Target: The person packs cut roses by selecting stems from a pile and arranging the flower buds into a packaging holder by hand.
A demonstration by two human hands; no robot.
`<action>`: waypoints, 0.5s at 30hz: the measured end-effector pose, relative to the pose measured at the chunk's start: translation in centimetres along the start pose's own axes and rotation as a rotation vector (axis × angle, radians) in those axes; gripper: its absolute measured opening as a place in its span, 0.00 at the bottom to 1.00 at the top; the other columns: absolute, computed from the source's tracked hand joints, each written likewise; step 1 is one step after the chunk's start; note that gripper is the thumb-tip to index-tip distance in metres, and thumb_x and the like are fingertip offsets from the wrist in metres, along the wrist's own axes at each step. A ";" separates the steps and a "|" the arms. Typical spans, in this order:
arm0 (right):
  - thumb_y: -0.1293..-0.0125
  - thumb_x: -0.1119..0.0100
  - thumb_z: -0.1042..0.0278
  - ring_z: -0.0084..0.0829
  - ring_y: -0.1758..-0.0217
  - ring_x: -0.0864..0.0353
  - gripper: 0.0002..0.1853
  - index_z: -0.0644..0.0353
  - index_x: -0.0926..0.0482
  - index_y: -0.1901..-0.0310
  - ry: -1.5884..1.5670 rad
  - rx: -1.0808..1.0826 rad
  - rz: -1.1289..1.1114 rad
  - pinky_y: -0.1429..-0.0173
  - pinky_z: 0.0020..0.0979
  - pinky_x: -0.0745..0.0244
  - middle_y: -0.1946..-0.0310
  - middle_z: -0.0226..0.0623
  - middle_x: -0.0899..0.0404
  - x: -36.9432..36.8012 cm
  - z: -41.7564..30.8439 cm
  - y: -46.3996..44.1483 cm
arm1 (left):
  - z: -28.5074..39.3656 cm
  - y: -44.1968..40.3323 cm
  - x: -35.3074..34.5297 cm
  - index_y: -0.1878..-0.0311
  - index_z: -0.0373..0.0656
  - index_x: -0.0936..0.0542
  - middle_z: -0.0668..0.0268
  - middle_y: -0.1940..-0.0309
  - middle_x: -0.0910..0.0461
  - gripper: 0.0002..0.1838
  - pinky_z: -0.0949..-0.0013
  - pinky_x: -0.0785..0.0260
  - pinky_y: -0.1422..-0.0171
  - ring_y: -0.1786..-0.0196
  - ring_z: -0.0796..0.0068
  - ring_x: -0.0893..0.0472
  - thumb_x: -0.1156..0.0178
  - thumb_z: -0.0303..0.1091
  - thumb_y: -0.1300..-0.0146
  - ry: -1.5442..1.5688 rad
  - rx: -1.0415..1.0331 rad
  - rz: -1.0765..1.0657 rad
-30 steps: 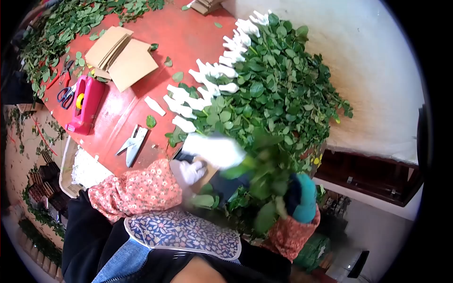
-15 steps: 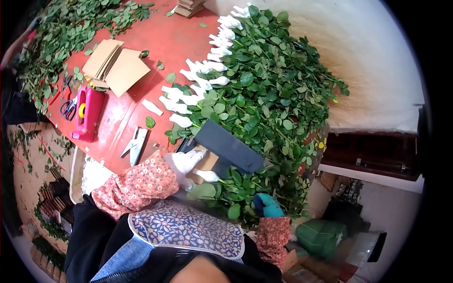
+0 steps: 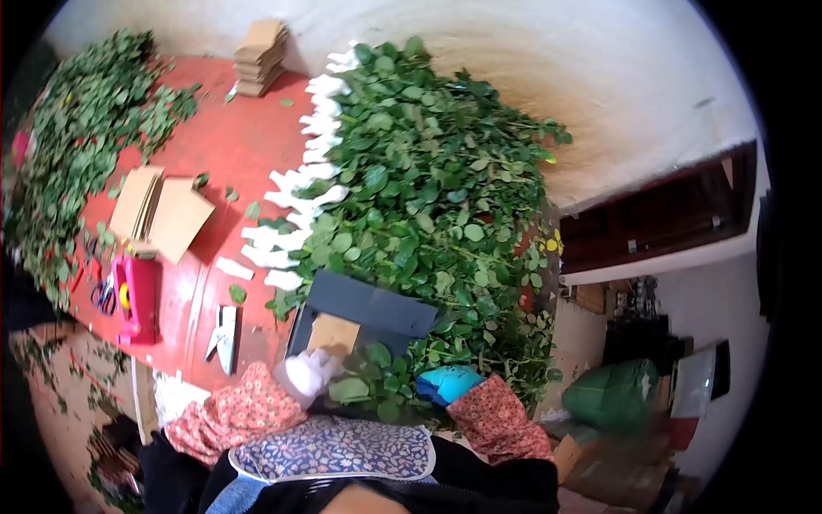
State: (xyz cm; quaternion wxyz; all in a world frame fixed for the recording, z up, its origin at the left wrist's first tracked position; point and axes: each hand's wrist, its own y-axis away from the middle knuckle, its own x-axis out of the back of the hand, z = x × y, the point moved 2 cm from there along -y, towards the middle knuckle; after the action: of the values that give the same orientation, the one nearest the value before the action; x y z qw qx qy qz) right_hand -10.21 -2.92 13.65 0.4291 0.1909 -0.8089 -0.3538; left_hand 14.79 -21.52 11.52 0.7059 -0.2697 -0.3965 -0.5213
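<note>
A person's white-gloved left hand (image 3: 301,379), fingers partly bent, rests at the near edge of a cardboard piece (image 3: 335,333) on a black board (image 3: 370,307), perhaps to steady it; any grip is hidden. The teal-gloved right hand (image 3: 449,385) curls beside leafy stems (image 3: 390,379) before the board, its hold impossible to tell. Beyond, on the red table (image 3: 227,141), white-wrapped ends (image 3: 272,258) face left, likely to keep them clear of foliage.

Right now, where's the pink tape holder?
In the head view, the pink tape holder is toward the left, on the red table, just below the cardboard pieces and left of the grey stapler.
</note>
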 end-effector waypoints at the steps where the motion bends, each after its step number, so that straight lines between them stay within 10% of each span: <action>1: 0.36 0.46 0.49 0.48 0.54 0.20 0.21 0.58 0.24 0.53 0.104 0.076 0.009 0.51 0.44 0.26 0.59 0.45 0.19 1.6 -0.7 0.5 | -0.2 -0.1 -0.1 0.51 0.55 0.23 0.65 0.63 0.25 0.18 0.61 0.23 0.63 0.61 0.61 0.20 0.37 0.37 0.48 0.038 -0.012 -0.013; 3: 0.38 0.45 0.53 0.47 0.63 0.20 0.15 0.55 0.23 0.57 0.256 0.005 -0.019 0.57 0.46 0.26 0.65 0.44 0.20 7.0 -2.1 0.7 | -0.2 -0.2 0.1 0.52 0.55 0.22 0.64 0.63 0.25 0.17 0.60 0.23 0.65 0.62 0.61 0.19 0.37 0.37 0.47 -0.015 -0.033 -0.070; 6: 0.39 0.39 0.64 0.39 0.79 0.23 0.05 0.52 0.21 0.63 0.503 0.275 0.771 0.74 0.37 0.29 0.81 0.36 0.25 14.8 -2.2 -1.4 | 0.5 -0.7 0.9 0.54 0.55 0.21 0.66 0.65 0.25 0.14 0.61 0.24 0.67 0.65 0.64 0.19 0.41 0.34 0.45 -0.193 -0.053 -0.086; 9: 0.39 0.41 0.71 0.43 0.75 0.21 0.10 0.57 0.20 0.56 0.372 0.334 0.869 0.71 0.42 0.29 0.78 0.41 0.23 22.6 -1.5 -8.0 | 0.7 -0.9 1.3 0.55 0.55 0.22 0.69 0.68 0.26 0.13 0.62 0.26 0.71 0.67 0.66 0.20 0.42 0.35 0.44 -0.286 -0.081 -0.075; 12: 0.35 0.43 0.60 0.41 0.28 0.38 0.27 0.52 0.35 0.35 0.599 -0.142 0.721 0.29 0.41 0.40 0.32 0.42 0.35 29.1 0.9 -15.6 | 1.0 -0.8 1.6 0.54 0.60 0.22 0.71 0.73 0.25 0.14 0.64 0.29 0.73 0.70 0.70 0.19 0.41 0.39 0.45 -0.324 -0.020 -0.154; 15: 0.38 0.38 0.52 0.43 0.25 0.45 0.38 0.53 0.42 0.30 0.558 -0.203 0.760 0.25 0.48 0.49 0.28 0.41 0.42 32.2 5.7 -21.7 | 0.9 -0.7 2.1 0.50 0.63 0.23 0.69 0.74 0.23 0.17 0.62 0.29 0.74 0.72 0.68 0.18 0.38 0.41 0.44 -0.281 -0.006 -0.178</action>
State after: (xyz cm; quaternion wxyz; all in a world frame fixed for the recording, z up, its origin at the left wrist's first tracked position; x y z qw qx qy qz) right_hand -32.83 -35.04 13.48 0.7451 -0.0734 -0.6367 -0.1846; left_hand 14.12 -22.13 13.79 0.5937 -0.3056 -0.5121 -0.5402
